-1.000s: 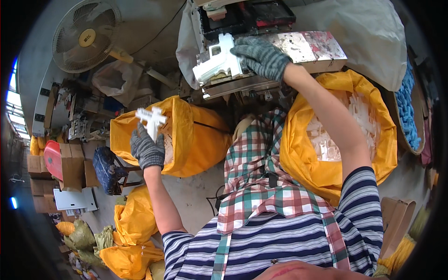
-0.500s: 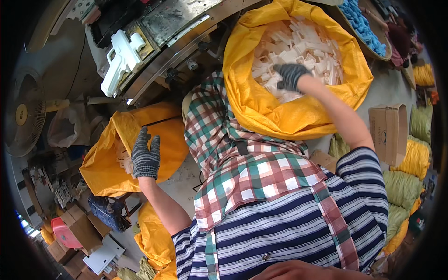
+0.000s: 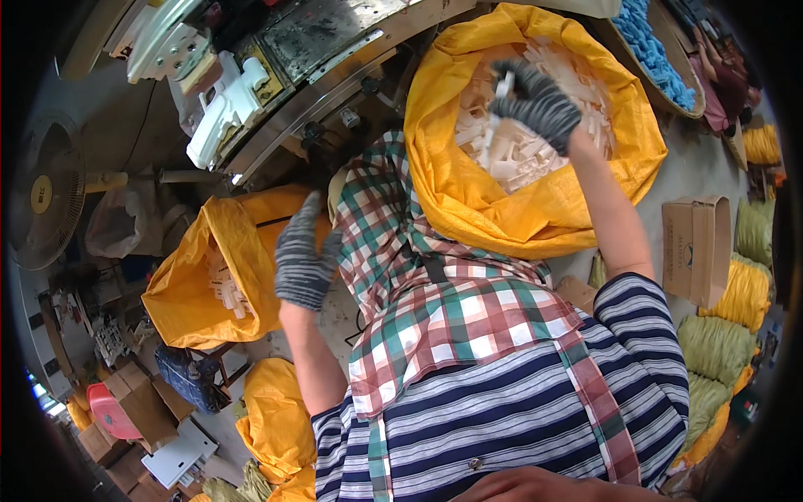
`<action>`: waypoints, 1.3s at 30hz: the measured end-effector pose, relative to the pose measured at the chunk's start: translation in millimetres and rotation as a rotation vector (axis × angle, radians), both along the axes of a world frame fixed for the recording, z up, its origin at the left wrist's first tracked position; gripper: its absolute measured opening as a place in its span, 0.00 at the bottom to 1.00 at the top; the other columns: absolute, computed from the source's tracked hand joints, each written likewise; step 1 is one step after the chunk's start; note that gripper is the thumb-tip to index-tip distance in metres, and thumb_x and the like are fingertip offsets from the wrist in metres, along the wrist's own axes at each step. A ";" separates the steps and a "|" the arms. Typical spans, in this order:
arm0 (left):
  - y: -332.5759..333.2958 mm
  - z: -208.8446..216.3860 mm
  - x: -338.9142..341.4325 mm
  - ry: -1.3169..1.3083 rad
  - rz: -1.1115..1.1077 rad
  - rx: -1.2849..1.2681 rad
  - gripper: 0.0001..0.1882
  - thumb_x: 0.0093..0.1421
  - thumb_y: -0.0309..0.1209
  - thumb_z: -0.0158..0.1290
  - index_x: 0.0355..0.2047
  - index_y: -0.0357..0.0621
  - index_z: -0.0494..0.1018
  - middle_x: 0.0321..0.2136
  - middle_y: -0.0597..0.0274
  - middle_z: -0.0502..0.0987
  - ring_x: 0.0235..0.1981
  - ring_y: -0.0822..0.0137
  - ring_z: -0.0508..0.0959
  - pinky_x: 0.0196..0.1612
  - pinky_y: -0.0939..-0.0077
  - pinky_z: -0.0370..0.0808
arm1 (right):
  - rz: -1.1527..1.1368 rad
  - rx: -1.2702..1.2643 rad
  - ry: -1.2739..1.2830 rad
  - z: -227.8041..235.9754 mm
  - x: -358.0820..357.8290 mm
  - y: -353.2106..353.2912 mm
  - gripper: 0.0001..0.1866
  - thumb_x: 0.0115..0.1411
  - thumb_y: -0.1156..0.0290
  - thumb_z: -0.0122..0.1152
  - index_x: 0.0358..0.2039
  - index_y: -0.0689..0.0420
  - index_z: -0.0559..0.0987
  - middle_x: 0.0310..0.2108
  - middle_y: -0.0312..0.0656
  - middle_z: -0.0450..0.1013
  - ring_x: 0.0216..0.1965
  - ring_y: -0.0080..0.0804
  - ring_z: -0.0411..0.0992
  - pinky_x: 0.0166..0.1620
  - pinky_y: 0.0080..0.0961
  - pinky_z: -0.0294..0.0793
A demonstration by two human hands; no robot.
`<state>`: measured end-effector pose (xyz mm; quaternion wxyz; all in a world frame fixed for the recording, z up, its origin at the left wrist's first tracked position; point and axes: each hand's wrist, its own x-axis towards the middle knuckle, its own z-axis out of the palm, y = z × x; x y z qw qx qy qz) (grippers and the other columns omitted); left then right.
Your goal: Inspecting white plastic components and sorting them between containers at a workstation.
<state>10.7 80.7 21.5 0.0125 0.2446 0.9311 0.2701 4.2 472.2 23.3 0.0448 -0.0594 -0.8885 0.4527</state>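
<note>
My right hand (image 3: 542, 109), in a grey knitted glove, is above the open yellow sack (image 3: 535, 238) at the upper right. Its fingers are closed on a small white plastic piece (image 3: 502, 88). Many pale plastic pieces (image 3: 510, 159) fill that sack. My left hand (image 3: 306, 261), gloved alike, is held up with fingers stretched and nothing in it, beside a second yellow sack (image 3: 180, 297) holding some pale pieces (image 3: 227, 289). A white pistol-shaped plastic piece (image 3: 224, 109) lies on a fixture at the machine's edge.
The machine's metal bed (image 3: 318, 42) runs across the top left, with a metal block (image 3: 171, 54) above the fixture. A fan (image 3: 46, 197) stands far left. A container of blue pieces (image 3: 648, 42), a cardboard box (image 3: 696, 251) and stacked bundles (image 3: 715, 347) line the right.
My right hand has lifted and turned, now with a white piece in its fingers. My left hand has moved right, away from the second sack. More of the metal block shows at the top left.
</note>
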 end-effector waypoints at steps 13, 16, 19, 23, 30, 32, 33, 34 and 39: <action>47.5 62.3 -16.0 0.082 0.104 0.132 0.32 0.42 0.32 0.59 0.47 0.32 0.65 0.31 0.51 0.76 0.32 0.54 0.76 0.40 0.66 0.72 | 0.572 -0.241 0.300 90.3 1.2 -108.4 0.29 0.50 0.71 0.63 0.52 0.59 0.65 0.52 0.44 0.64 0.55 0.34 0.61 0.56 0.28 0.61; 43.4 64.6 -17.4 0.388 -0.001 -0.051 0.39 0.33 0.30 0.60 0.51 0.36 0.63 0.23 0.55 0.72 0.26 0.55 0.72 0.41 0.63 0.68 | 0.615 0.274 0.319 100.4 20.7 -138.3 0.25 0.45 0.71 0.66 0.45 0.60 0.70 0.47 0.51 0.66 0.50 0.44 0.65 0.53 0.30 0.64; 36.6 58.8 -31.4 0.561 0.011 -0.074 0.42 0.34 0.34 0.61 0.53 0.39 0.61 0.37 0.51 0.69 0.40 0.53 0.70 0.48 0.58 0.62 | 0.561 0.127 0.460 86.6 -0.3 -132.0 0.22 0.43 0.76 0.65 0.41 0.60 0.71 0.44 0.49 0.68 0.47 0.44 0.67 0.51 0.31 0.66; 2.9 62.3 -100.7 1.017 0.238 -0.084 0.39 0.43 0.44 0.59 0.53 0.39 0.61 0.44 0.45 0.68 0.47 0.50 0.67 0.51 0.56 0.61 | 0.446 0.094 0.412 90.0 -16.4 -100.3 0.22 0.43 0.76 0.67 0.40 0.58 0.71 0.42 0.42 0.70 0.44 0.33 0.69 0.49 0.26 0.68; -11.1 120.4 -116.8 0.390 0.280 -0.494 0.27 0.53 0.42 0.52 0.53 0.49 0.62 0.40 0.49 0.70 0.47 0.51 0.68 0.49 0.56 0.63 | 0.470 -0.024 0.353 92.6 -31.3 -122.6 0.24 0.44 0.70 0.68 0.44 0.56 0.71 0.42 0.40 0.70 0.44 0.31 0.68 0.49 0.26 0.68; -18.9 99.9 -109.2 0.638 0.218 -0.499 0.27 0.52 0.39 0.53 0.52 0.51 0.63 0.40 0.52 0.70 0.44 0.54 0.68 0.48 0.56 0.63 | 0.483 0.029 0.421 90.1 -49.8 -127.9 0.25 0.45 0.69 0.67 0.45 0.55 0.72 0.42 0.40 0.70 0.45 0.32 0.69 0.49 0.27 0.69; -24.8 88.3 -97.7 0.782 0.218 -0.458 0.25 0.51 0.38 0.53 0.50 0.49 0.65 0.38 0.54 0.71 0.41 0.55 0.69 0.45 0.57 0.65 | 0.507 -0.010 0.418 87.0 -59.4 -132.0 0.25 0.44 0.68 0.67 0.45 0.54 0.71 0.42 0.40 0.71 0.43 0.34 0.70 0.47 0.27 0.70; -34.8 79.6 -83.8 0.777 0.285 -0.425 0.25 0.50 0.38 0.54 0.49 0.47 0.65 0.38 0.53 0.71 0.40 0.54 0.70 0.43 0.57 0.66 | 0.534 -0.050 0.419 86.8 -69.6 -137.9 0.25 0.44 0.68 0.66 0.45 0.52 0.71 0.41 0.41 0.72 0.41 0.35 0.71 0.46 0.26 0.71; -120.5 61.1 -16.4 0.495 0.794 -0.563 0.34 0.48 0.42 0.56 0.53 0.40 0.61 0.43 0.44 0.69 0.42 0.48 0.69 0.47 0.57 0.65 | 0.694 0.214 0.654 76.8 -138.9 -180.1 0.17 0.52 0.67 0.56 0.44 0.55 0.73 0.43 0.45 0.70 0.45 0.41 0.68 0.51 0.32 0.65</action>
